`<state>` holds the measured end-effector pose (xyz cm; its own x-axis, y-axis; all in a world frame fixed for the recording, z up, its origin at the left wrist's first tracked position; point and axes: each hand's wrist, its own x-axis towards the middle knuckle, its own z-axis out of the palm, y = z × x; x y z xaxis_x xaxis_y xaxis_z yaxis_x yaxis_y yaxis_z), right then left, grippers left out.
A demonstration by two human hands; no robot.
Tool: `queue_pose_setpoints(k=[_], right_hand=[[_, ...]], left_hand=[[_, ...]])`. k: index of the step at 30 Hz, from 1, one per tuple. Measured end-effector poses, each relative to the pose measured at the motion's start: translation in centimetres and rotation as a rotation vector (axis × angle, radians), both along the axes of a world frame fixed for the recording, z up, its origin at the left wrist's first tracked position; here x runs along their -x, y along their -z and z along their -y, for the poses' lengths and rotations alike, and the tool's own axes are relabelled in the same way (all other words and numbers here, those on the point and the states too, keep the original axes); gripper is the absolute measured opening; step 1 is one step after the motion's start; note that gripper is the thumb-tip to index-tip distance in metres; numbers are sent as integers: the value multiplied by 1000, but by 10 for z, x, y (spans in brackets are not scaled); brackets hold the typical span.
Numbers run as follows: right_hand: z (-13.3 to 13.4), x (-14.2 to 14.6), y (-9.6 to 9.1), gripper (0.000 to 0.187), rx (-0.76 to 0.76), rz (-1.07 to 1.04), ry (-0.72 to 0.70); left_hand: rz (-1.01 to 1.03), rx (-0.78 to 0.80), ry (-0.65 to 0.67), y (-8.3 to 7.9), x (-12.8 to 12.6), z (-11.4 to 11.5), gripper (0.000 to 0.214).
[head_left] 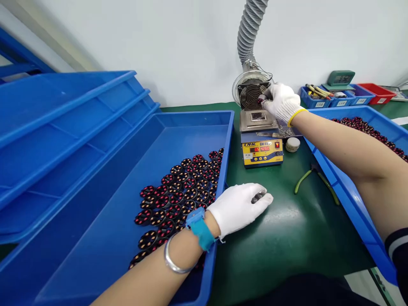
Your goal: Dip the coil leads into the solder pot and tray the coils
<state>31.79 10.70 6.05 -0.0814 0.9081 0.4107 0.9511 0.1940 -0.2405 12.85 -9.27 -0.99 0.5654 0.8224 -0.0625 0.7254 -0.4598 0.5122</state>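
My right hand (282, 102), in a white glove, pinches a small dark round part with red spots (262, 98) above the back of a solder pot (262, 151) with a lit red display. My fingers hide much of that part. Over the green mat, beside the wall of the left blue tray (227, 161), is my left hand (240, 206), also gloved. Its thumb and fingers curl around something dark grey (257, 197), too covered to name. Many round black parts with red and copper-coloured spots (178, 197) sit in that tray.
A round fume duct (251, 34) rises behind the pot. Tweezers (270, 134) and a small round tin (292, 144) lie near it. Green-handled pliers (315, 174) rest against the right blue tray (347, 187). Small bins (342, 102) and a clock (341, 78) stand behind. Stacked trays (63, 127) rise left.
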Motion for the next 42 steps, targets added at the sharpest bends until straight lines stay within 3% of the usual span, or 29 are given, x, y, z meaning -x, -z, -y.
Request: queue_pose_setpoints(k=[4,12,24,29,33,38,42], right_hand=[[-20,7,-1,39,7,128,1],[-21,18,5,38,26,289,-15],[-19,18,5,35,12,237,-21],[-2,17,-6,32,16,5,-5],[46,28,-11,33,162,-243,-36],[107,51,12,31,418,-507,-185],[125,57,36,43,413,-629,-404]], left_hand=[[-22,-16,27,0,2,2,44],[-101,-71,95,2,3,2,48],[-77,-33,79,1,3,2,49],[280,132,-158,-2,1,1,46],[756,303,-429,-6,0,-4,49],[1116,368,-614,-7,0,-12,44],[1162,338,-673,-6,-1,-14,28]])
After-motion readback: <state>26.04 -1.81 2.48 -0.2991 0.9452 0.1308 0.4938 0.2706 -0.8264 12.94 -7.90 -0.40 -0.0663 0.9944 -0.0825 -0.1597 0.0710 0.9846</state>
